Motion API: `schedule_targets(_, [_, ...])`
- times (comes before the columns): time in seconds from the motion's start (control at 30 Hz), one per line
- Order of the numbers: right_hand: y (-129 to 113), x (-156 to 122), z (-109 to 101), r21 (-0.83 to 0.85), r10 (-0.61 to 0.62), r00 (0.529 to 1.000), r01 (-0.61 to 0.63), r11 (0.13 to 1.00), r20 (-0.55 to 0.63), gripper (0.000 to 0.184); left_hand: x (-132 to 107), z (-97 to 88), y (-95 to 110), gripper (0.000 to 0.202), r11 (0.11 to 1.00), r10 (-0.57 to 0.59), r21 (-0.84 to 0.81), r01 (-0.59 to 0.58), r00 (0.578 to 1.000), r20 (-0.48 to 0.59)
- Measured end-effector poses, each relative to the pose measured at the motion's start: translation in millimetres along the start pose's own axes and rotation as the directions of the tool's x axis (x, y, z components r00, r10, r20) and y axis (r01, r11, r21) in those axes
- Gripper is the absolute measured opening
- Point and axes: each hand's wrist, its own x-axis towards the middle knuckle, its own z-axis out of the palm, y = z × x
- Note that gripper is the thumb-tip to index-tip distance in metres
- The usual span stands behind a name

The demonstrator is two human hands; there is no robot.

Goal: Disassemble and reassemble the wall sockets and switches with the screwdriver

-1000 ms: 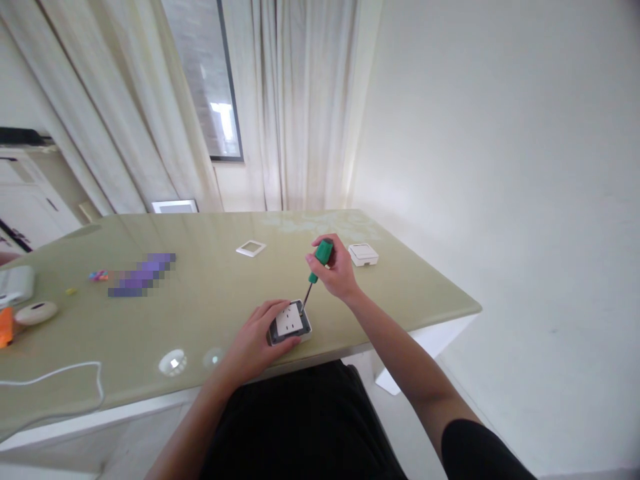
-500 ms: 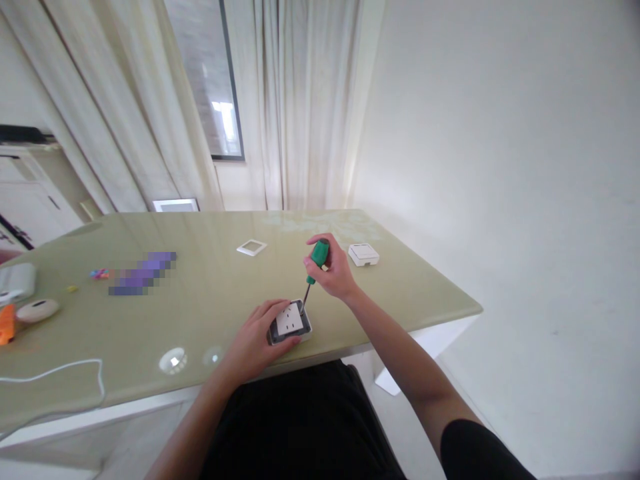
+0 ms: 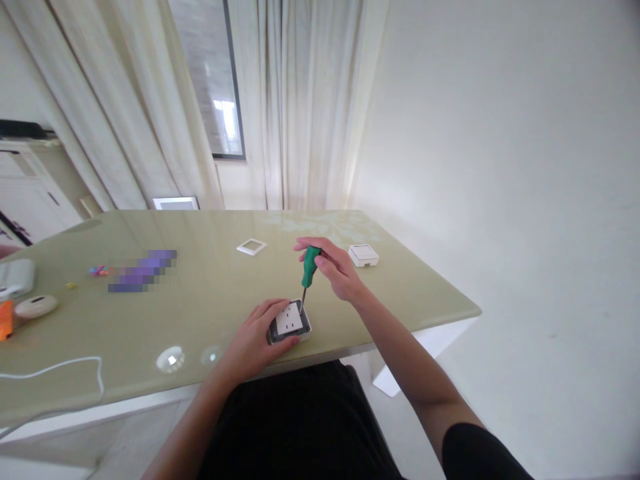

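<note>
My left hand (image 3: 260,335) grips a white wall socket (image 3: 289,320) from its left side, near the table's front edge. The socket lies face up, its dark grey inner frame exposed around the white slotted face. Above it my right hand (image 3: 334,267) holds a screwdriver (image 3: 310,267) by its green handle, thumb on one side and fingers across the top. The steel shaft points down, nearly upright, and its tip meets the grey frame at the socket's right side. Whether a screw sits under the tip is too small to tell.
A white square cover frame (image 3: 251,247) lies farther back. A white box-shaped fitting (image 3: 363,255) rests at the right. On the left are a pixelated purple item (image 3: 145,272), a white mouse (image 3: 36,307), an orange object (image 3: 5,320) and a white cable (image 3: 75,361).
The screwdriver handle has swung left and slightly down, so the shaft is more upright. My right hand's fingers have stretched over the handle. My left hand and the socket stay put.
</note>
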Motion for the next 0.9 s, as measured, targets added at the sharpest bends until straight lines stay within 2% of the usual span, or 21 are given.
schedule_targets(0.1, [-8,3,-1,-0.121,-0.018,0.999,0.012,0.993,-0.048,0.038,0,0.2,0,0.061,1.0,-0.003,0.001,0.003,1.0,-0.002])
schedule_targets(0.2, [-15,5,1,-0.29,-0.139,0.985,0.104,0.951,-0.103,0.032,1,0.0,0,0.062,1.0,0.0,0.001,0.0,1.0,0.005])
schedule_targets(0.27, [-19,6,2,-0.279,-0.158,0.986,0.137,0.95,-0.053,0.033,1,-0.3,0,0.062,1.0,0.004,0.001,-0.004,1.0,0.009])
schedule_targets(0.37, [-22,8,3,-0.235,-0.109,0.994,0.112,0.965,0.029,0.04,1,-0.3,1,0.061,1.0,0.006,0.003,-0.006,1.0,0.011])
schedule_targets(0.5, [-25,11,6,-0.363,-0.186,0.98,0.149,0.92,-0.067,0.031,1,0.7,0,0.062,1.0,0.008,0.005,-0.008,1.0,0.005])
schedule_targets(0.63, [-31,13,5,-0.293,-0.131,0.988,0.149,0.944,0.079,0.04,0,1.6,-1,0.062,1.0,0.01,0.003,-0.01,1.0,0.001])
schedule_targets(0.7, [-34,13,4,-0.389,-0.117,0.991,0.13,0.912,0.057,0.035,0,1.7,0,0.062,1.0,0.011,0.001,-0.011,1.0,-0.002])
schedule_targets(0.8, [-37,12,3,-0.573,-0.174,0.984,0.124,0.81,-0.032,0.029,1,1.6,0,0.062,1.0,0.01,0.0,-0.01,1.0,-0.008])
schedule_targets(0.9, [-39,12,1,-0.486,-0.127,0.991,0.134,0.863,0.048,0.038,0,1.8,0,0.062,1.0,0.009,0.0,-0.009,1.0,-0.015])
